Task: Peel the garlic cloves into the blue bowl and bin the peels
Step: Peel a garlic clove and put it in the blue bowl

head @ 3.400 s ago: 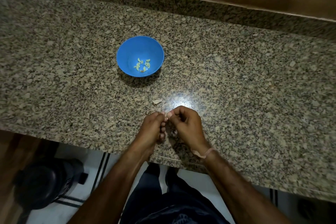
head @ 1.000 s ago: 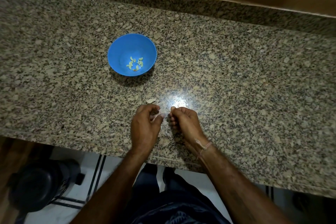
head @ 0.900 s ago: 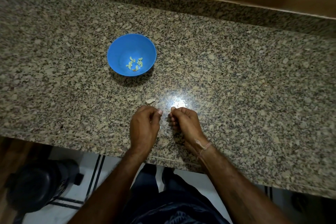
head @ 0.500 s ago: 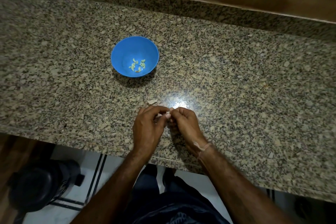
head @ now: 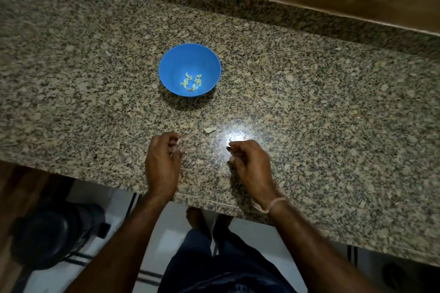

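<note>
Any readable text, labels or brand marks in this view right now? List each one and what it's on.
None readable.
blue bowl: plain, no marking visible.
granite counter: no text.
dark bin on the floor: too dark and blurred to tell.
Pale pattern on the dark trousers: unreadable.

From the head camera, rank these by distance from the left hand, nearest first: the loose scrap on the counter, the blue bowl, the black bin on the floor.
Measured from the left hand:
1. Loose scrap, on the counter just ahead and to its right.
2. Blue bowl, farther back on the counter, holding peeled cloves.
3. Black bin, down on the floor, below the counter edge to the left.
</note>
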`<state>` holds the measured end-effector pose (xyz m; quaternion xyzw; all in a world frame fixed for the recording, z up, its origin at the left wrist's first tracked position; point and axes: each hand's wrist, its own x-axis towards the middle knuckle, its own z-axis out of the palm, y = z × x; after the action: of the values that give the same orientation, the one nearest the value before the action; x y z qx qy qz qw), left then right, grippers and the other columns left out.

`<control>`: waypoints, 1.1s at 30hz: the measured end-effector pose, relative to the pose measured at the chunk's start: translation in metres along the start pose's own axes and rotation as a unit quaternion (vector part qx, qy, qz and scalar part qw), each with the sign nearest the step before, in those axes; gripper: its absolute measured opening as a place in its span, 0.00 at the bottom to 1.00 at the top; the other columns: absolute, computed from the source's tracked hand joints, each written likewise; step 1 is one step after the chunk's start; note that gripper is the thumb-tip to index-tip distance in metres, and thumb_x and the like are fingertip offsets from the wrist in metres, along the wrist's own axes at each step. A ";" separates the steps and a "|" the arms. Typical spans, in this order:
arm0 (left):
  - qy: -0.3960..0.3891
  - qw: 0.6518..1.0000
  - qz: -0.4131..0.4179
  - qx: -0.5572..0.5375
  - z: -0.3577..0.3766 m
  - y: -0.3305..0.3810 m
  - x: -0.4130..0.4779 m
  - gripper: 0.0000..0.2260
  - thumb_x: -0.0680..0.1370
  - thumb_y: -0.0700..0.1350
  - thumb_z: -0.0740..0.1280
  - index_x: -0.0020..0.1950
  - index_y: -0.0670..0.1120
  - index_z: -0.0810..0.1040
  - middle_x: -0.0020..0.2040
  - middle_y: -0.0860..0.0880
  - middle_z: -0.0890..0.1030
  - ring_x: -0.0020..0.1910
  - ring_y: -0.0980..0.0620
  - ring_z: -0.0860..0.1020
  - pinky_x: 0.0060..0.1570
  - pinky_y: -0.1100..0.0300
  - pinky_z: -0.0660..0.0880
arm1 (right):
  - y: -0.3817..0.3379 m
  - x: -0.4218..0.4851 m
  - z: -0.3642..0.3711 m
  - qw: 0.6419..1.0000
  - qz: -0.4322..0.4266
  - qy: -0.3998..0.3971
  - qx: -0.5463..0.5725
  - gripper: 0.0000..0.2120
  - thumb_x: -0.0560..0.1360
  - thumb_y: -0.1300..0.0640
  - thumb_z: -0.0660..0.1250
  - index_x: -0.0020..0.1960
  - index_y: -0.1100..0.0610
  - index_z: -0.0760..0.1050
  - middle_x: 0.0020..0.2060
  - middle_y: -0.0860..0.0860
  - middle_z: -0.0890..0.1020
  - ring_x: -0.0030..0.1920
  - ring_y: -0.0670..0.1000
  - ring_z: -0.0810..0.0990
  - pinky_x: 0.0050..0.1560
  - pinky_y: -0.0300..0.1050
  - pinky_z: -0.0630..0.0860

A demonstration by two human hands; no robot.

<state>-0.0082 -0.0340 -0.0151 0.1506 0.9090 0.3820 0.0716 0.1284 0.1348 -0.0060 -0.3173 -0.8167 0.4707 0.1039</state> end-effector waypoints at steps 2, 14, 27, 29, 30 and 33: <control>-0.021 0.999 0.034 0.003 0.003 0.001 -0.013 0.12 0.79 0.39 0.73 0.61 0.47 0.77 0.55 0.51 0.73 0.49 0.53 0.76 0.41 0.60 0.76 | 0.000 -0.011 -0.008 1.000 -0.004 0.001 -0.017 0.15 0.79 0.68 0.70 0.64 0.59 0.79 0.54 0.51 0.77 0.51 0.44 0.78 0.52 0.29 0.76; -0.182 0.974 0.130 -0.033 0.040 0.022 -0.026 0.15 0.80 0.31 0.66 0.64 0.44 0.79 0.56 0.50 0.74 0.51 0.53 0.79 0.51 0.64 0.79 | -0.003 -0.016 0.022 0.997 0.027 0.029 -0.063 0.13 0.79 0.68 0.69 0.61 0.58 0.79 0.53 0.52 0.78 0.51 0.48 0.78 0.52 0.42 0.79; -0.133 0.973 0.160 0.096 0.057 0.030 -0.022 0.12 0.74 0.30 0.68 0.42 0.48 0.74 0.41 0.51 0.73 0.43 0.51 0.68 0.36 0.52 0.68 | 0.013 -0.007 0.018 0.998 -0.014 0.020 -0.062 0.28 0.77 0.71 0.71 0.74 0.57 0.69 0.61 0.47 0.68 0.57 0.43 0.70 0.53 0.33 0.75; -0.122 0.978 0.144 0.090 0.058 0.030 -0.023 0.13 0.74 0.29 0.67 0.42 0.48 0.73 0.41 0.51 0.73 0.43 0.50 0.69 0.37 0.53 0.66 | 0.011 0.006 0.018 0.994 -0.048 0.010 -0.097 0.28 0.76 0.70 0.71 0.74 0.59 0.70 0.64 0.49 0.69 0.61 0.45 0.68 0.56 0.39 0.76; -0.110 0.982 0.132 0.076 0.057 0.029 -0.024 0.13 0.74 0.29 0.66 0.42 0.48 0.74 0.41 0.51 0.74 0.43 0.49 0.71 0.38 0.54 0.66 | 0.012 0.011 0.018 0.994 -0.058 0.003 -0.094 0.23 0.78 0.69 0.70 0.72 0.59 0.73 0.63 0.48 0.71 0.61 0.44 0.68 0.56 0.39 0.78; -0.072 0.994 0.081 0.030 0.051 0.025 -0.030 0.10 0.78 0.32 0.65 0.44 0.46 0.77 0.43 0.50 0.78 0.44 0.51 0.75 0.39 0.62 0.68 | 0.013 0.012 0.018 0.989 -0.114 -0.018 -0.097 0.09 0.80 0.65 0.68 0.59 0.59 0.80 0.54 0.47 0.75 0.55 0.47 0.72 0.48 0.42 0.78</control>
<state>0.0382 0.0068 -0.0319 0.2530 0.8972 0.3477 0.1010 0.1155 0.1341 -0.0278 -0.2225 -0.8911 0.3796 0.1106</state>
